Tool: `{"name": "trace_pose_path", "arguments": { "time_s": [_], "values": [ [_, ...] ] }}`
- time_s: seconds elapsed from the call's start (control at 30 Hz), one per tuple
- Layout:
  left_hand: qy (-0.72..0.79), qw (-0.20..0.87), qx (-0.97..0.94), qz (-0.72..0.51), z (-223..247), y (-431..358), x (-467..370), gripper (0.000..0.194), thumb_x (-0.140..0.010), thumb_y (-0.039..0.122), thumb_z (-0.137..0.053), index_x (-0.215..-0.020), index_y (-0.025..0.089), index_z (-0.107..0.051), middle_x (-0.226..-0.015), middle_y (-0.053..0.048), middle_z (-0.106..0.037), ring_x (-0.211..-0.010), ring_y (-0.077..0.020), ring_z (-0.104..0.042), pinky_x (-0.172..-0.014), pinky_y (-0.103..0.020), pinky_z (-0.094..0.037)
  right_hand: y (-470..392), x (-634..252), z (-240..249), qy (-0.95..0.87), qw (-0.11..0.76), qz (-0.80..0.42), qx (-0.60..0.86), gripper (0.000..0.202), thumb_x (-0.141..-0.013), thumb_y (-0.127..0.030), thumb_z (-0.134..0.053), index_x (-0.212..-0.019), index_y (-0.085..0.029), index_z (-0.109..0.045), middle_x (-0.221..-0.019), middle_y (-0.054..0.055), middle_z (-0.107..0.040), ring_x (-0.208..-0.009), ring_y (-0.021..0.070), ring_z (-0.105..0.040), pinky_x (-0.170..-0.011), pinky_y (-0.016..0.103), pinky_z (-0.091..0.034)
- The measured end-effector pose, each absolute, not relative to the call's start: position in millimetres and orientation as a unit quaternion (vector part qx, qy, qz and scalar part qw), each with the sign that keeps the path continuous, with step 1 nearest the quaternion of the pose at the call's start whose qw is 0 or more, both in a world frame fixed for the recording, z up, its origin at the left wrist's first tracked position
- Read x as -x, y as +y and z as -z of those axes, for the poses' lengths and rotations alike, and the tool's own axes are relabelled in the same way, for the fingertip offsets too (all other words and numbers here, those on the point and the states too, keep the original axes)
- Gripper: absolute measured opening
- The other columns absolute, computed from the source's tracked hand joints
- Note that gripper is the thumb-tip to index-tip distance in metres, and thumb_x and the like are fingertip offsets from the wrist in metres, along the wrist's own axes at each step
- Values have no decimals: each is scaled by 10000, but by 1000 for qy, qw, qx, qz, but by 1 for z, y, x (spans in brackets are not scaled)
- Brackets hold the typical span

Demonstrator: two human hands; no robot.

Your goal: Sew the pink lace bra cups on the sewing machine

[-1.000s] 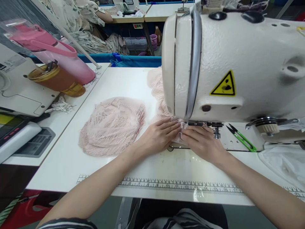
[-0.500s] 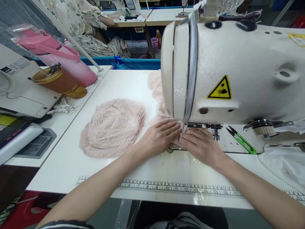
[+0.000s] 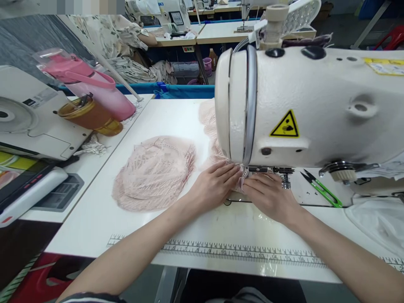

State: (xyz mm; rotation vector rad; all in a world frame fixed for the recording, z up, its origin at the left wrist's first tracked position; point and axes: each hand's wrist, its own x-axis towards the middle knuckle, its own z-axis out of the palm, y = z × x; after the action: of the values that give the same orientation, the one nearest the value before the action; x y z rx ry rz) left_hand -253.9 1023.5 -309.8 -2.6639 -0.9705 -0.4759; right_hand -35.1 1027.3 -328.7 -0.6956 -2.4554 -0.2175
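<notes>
Pink lace fabric [image 3: 217, 152] lies under the head of a white sewing machine [image 3: 309, 101], partly hidden behind it. My left hand [image 3: 217, 183] rests flat on this fabric, fingers together and stretched toward the needle area. Just right of the needle area, my right hand [image 3: 268, 193] has its fingers bent and pressed together at the edge of the fabric; the fingertips are partly hidden by the machine. A second pile of pink lace [image 3: 154, 172] sits on the white table [image 3: 176, 115] to the left.
Green-handled snips [image 3: 322, 189] lie right of my right hand. White cloth [image 3: 378, 219] is at the far right. On the left stand a pink bottle [image 3: 104, 90], an amber cup [image 3: 91, 115] and another machine [image 3: 34, 109]. A person's arm [image 3: 148, 40] shows behind.
The view has tilted up slightly, so everything sits a little lower and the left-hand items further right. Both hands stay at the fabric by the needle area, nearly unmoved.
</notes>
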Motion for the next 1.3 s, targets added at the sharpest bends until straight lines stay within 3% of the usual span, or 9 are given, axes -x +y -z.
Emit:
{"name": "trace_pose_path", "arguments": {
  "time_s": [0.33, 0.57, 0.83, 1.1, 1.3],
  "values": [
    [-345, 158, 909, 172, 311, 1019, 249, 306, -920, 119, -441, -1124, 59, -661, -1214, -124, -668, -1126, -260, -643, -1001, -410, -515, 1029, 35, 325, -911, 292, 95, 274, 210, -864, 22, -520, -818, -160, -615, -859, -13, -704, -928, 115, -624, -797, 257, -426],
    [-355, 164, 908, 151, 309, 1016, 245, 325, -936, 155, -423, -1149, 53, -647, -1206, -141, -669, -1150, -260, -627, -1010, -410, -504, 1027, 33, 317, -896, 279, 159, 307, 165, -873, -42, -545, -790, -167, -615, -810, -53, -687, -737, 68, -588, -559, 284, -297],
    [-359, 171, 907, 141, 306, 1012, 242, 321, -964, 190, -418, -1147, 59, -647, -1191, -152, -673, -1118, -275, -641, -978, -424, -515, 1026, 30, 315, -887, 289, 140, 332, 124, -876, -108, -564, -845, -194, -649, -941, -35, -723, -780, 121, -599, -719, 319, -363],
    [-366, 167, 905, 137, 309, 1013, 242, 305, -975, 214, -437, -1164, 95, -644, -1204, -138, -669, -1116, -261, -642, -997, -424, -494, 1027, 28, 312, -888, 274, 67, 364, 119, -888, -139, -572, -868, -204, -670, -952, -5, -742, -719, 126, -626, -706, 279, -410],
    [-361, 165, 905, 151, 310, 1014, 243, 296, -966, 198, -440, -1154, 105, -648, -1188, -134, -677, -1104, -252, -647, -1015, -428, -476, 1029, 27, 310, -870, 312, -24, 380, 175, -914, -168, -537, -906, -240, -697, -882, -3, -744, -676, 134, -620, -717, 269, -478]
  ]
}}
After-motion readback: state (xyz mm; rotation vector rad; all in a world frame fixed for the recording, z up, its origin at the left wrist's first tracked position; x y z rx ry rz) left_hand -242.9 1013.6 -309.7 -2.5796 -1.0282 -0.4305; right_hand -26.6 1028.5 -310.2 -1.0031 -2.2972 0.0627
